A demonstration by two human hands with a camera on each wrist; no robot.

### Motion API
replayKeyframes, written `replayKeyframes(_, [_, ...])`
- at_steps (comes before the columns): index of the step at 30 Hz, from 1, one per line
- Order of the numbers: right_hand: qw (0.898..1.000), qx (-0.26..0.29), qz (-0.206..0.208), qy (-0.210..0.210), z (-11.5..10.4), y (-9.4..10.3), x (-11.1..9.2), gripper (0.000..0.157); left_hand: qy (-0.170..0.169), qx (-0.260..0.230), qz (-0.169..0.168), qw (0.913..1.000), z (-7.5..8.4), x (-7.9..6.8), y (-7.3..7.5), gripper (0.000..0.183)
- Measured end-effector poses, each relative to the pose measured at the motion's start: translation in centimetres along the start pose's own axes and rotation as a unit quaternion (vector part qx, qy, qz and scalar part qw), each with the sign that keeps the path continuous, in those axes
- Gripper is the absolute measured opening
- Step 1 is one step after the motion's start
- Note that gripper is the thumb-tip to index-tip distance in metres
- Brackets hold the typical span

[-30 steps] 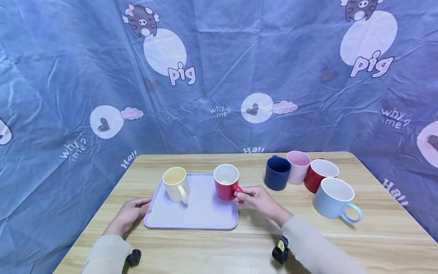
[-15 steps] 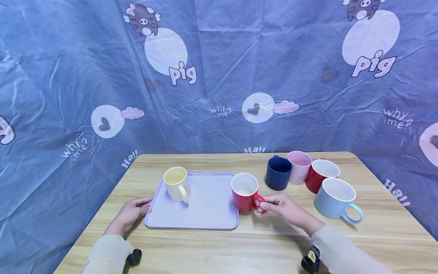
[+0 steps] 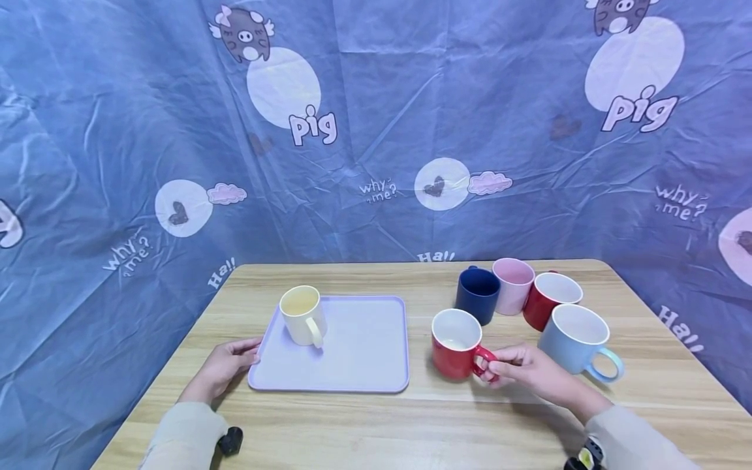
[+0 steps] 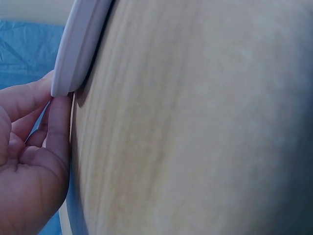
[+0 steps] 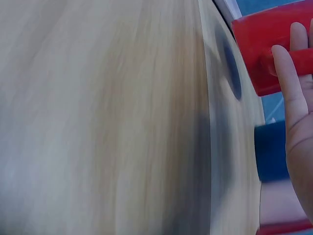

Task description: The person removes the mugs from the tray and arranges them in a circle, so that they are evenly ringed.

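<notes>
My right hand (image 3: 519, 372) grips the handle of a red mug (image 3: 451, 362) with a white inside. The mug is upright, right of the tray; in the right wrist view the red mug (image 5: 254, 46) is raised off the table, its shadow apart below. My left hand (image 3: 220, 369) holds the left edge of a lilac tray (image 3: 364, 352), thumb and fingers at the rim (image 4: 73, 58). Towards the tray's left end stands a cream mug (image 3: 305, 324), handle facing front.
Grouped at the right are a navy mug (image 3: 474, 301), a pink mug (image 3: 514, 294), another red mug (image 3: 536, 307) and a larger light blue mug (image 3: 564, 349). A blue printed cloth (image 3: 376, 130) hangs behind the wooden table (image 3: 352, 431).
My right hand has carried the red mug from over the tray's right end, rightward and towards me, past the tray's edge. The left hand and tray stay put.
</notes>
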State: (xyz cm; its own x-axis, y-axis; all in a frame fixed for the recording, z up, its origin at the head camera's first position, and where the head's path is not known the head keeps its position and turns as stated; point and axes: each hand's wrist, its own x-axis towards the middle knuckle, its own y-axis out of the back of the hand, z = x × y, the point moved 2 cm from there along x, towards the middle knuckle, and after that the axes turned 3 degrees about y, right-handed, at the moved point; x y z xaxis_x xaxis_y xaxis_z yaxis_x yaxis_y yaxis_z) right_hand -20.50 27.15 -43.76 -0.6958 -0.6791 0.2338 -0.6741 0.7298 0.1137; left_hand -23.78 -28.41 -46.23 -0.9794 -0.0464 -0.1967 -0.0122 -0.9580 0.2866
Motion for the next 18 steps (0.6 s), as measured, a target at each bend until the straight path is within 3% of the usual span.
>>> replayKeyframes(7, [1.000, 0.011, 0.000, 0.028, -0.6, 1.0, -2.1, 0.022, -0.001, 0.002, 0.002, 1.0000, 0.0, -0.1, 0.0, 0.045])
replayKeyframes(18, [0.998, 0.050, 0.008, 0.033, -0.9, 2.2, -4.8, 0.025, 0.001, 0.000, 0.003, 1.0000, 0.1, -0.1, 0.0, 0.045])
